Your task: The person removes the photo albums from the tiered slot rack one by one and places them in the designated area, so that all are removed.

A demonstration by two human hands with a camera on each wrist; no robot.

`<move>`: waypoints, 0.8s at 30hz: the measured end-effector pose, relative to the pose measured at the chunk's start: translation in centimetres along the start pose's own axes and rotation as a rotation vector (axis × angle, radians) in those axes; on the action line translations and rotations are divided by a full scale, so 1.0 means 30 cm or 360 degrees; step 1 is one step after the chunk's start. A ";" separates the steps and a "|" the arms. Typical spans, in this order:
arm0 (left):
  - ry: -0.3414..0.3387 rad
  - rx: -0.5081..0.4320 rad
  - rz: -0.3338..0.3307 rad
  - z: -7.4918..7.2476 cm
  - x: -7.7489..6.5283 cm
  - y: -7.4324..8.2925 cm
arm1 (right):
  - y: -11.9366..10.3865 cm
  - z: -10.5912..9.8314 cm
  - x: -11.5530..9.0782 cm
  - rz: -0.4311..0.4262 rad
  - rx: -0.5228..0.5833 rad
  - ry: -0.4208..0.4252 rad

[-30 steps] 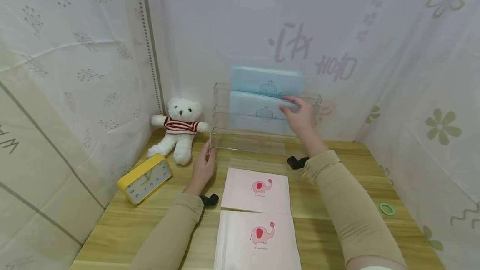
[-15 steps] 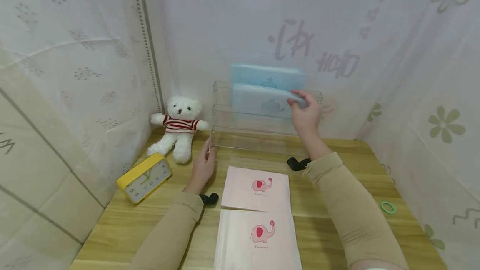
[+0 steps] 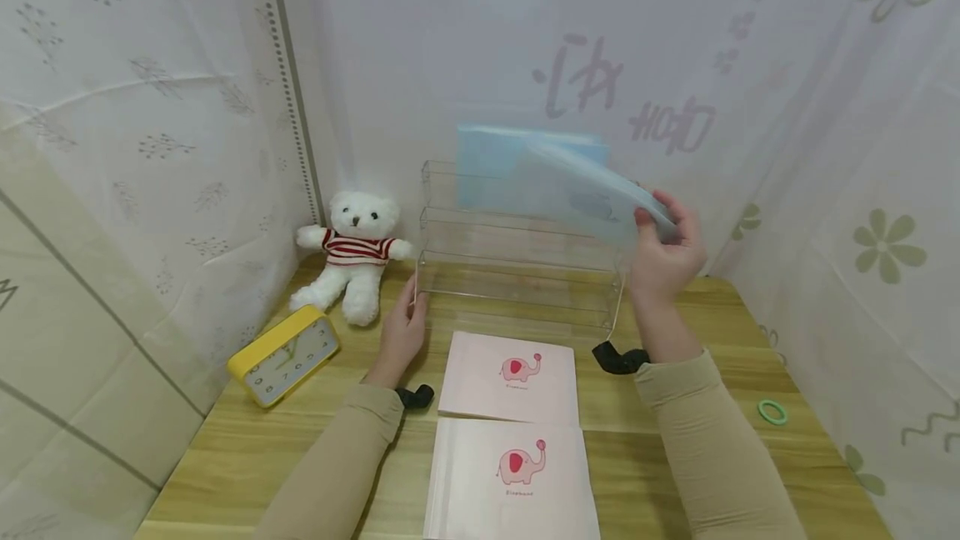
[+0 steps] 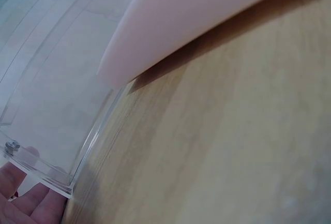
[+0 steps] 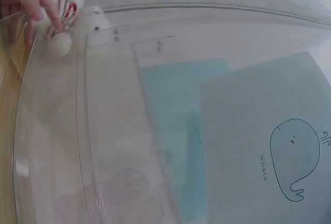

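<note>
My right hand (image 3: 667,252) pinches a light blue whale booklet (image 5: 258,146) by its right end, thumb on the near side. The booklet tilts down to the right in front of the clear acrylic tiered rack (image 3: 517,273). Behind it, a second blue booklet (image 3: 487,169) stands in the back tier, partly covered. My left hand (image 3: 402,332) holds the front left side of the rack, its fingertips (image 4: 44,203) at the lower corner. Two pink elephant booklets (image 3: 480,373) lie on the table before the rack, the nearer one cut off by the frame's bottom.
A white teddy bear (image 3: 360,252) in a striped sweater sits left of the rack. In front of it stands a yellow clock (image 3: 288,352). A green ring (image 3: 772,412) lies near the right table edge. Patterned curtains (image 3: 480,48) hang behind and at both sides.
My right hand has lifted the front whale booklet out of the middle tier and carried it right and toward me, tilting it. The left hand stays at the rack's side.
</note>
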State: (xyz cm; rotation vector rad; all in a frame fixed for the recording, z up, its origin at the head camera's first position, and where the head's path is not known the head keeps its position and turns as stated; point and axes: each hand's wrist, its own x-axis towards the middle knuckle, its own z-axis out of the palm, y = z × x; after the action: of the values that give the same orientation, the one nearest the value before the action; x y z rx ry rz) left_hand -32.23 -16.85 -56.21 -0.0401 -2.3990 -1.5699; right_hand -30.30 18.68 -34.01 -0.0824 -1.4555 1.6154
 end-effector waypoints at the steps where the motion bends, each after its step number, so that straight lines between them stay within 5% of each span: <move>1: 0.0003 0.0005 0.0003 0.000 0.000 0.000 | 0.000 -0.020 -0.005 0.0007 0.0053 0.0021; 15: -0.0009 0.0020 0.0022 0.001 0.003 -0.008 | 0.053 -0.266 -0.095 0.0156 0.0564 0.0563; 24: 0.0002 0.0025 0.0010 -0.001 -0.001 0.001 | 0.077 -0.358 -0.108 0.0329 0.0744 0.0685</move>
State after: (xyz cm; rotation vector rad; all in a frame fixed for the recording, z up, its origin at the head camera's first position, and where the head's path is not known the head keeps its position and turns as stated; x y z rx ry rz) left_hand -32.20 -16.86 -56.17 -0.0434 -2.4081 -1.5476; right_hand -23.40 24.93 -40.69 -0.2998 -0.7418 1.9235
